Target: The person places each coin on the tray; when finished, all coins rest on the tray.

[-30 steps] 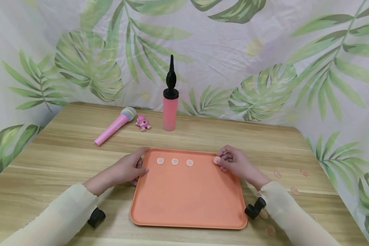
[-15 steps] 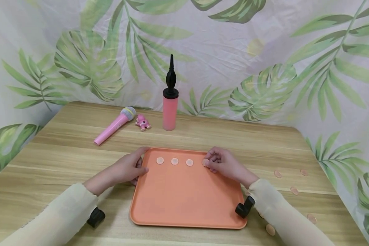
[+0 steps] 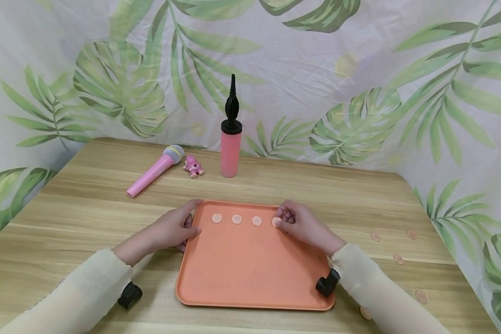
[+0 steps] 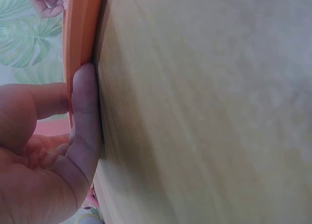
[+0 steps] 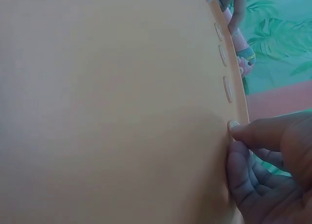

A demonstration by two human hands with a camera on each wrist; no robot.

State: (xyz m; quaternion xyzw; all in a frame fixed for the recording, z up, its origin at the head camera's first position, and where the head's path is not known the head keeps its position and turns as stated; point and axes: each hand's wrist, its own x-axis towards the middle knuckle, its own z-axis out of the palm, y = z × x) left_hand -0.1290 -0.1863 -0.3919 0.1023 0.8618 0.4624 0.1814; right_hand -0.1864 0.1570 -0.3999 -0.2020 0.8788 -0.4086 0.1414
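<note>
**Fourth disc on the tray**

The right hand (image 3: 302,225) pinches a pale disc (image 3: 276,222) against the tray (image 3: 250,273), near its far edge, beside three discs (image 3: 236,219). The left hand (image 3: 173,227) grips the tray's left rim with curled fingers.

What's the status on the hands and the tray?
Left hand grips tray edge. Right hand pinches fourth disc beside three discs. Nothing in the way.
</note>
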